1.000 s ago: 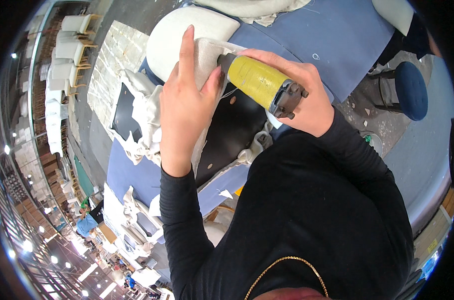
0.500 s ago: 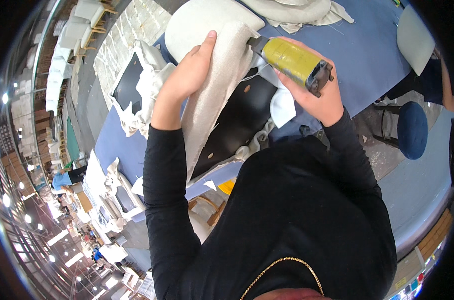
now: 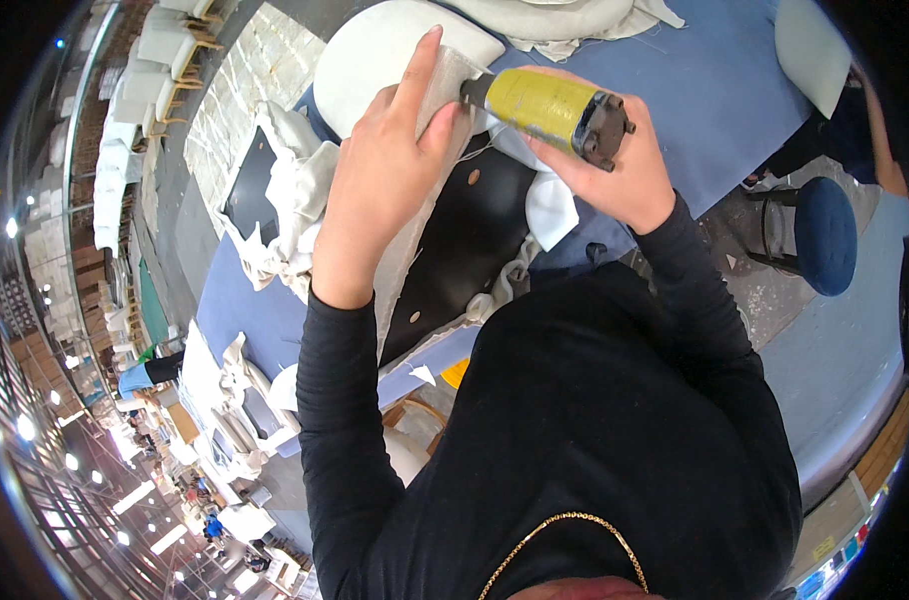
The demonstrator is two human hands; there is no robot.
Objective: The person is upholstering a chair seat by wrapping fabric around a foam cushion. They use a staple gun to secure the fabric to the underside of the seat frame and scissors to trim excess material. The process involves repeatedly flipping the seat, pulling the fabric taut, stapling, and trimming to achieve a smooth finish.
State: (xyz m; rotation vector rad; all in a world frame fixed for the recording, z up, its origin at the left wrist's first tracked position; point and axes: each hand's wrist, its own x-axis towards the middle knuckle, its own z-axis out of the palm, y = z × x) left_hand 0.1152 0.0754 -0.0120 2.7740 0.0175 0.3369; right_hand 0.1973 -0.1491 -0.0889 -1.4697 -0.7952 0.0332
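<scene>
Clock directions are from the tool's nose. Yellow tool (image 3: 543, 105), likely a staple gun, is upper centre, body trailing toward 4 o'clock, dark nose at the edge of the beige fabric (image 3: 445, 85). Actual contact there: cannot tell. Right hand (image 3: 630, 165) wrapped round the tool; trigger finger hidden. Left hand (image 3: 380, 180) at 7 to 8 o'clock, over the fabric strip, index stretched toward 1 o'clock, thumb spread away from it, nothing visibly pinched; remaining fingers unclear. Black board (image 3: 470, 230) with tan round spots lies at 6 o'clock, fabric along its left side.

Step in hand, judging by the pose: lining nose up with fabric edge, left hand steadying. Next move would call for flat, taut fabric, a firmly seated nose and the left thumb kept well clear; it sits just beside the nose now, the main hazard. Loose threads near the edge could snag.

Around: rounded pale pad (image 3: 365, 70) at 9 to 10, just past the index finger; second black panel (image 3: 253, 190) with bunched cloth (image 3: 305, 180) at 8; white piece (image 3: 555, 210) at 5, close to the board; more pale covers (image 3: 575, 18) at 2. All on the blue table (image 3: 695, 110). Toward 3, grey padded piece (image 3: 813, 55) and a co-worker's arm (image 3: 880, 150), well apart; navy stool (image 3: 827, 238) between 3 and 4. Wearer's torso (image 3: 615, 430) hides the near side.
</scene>
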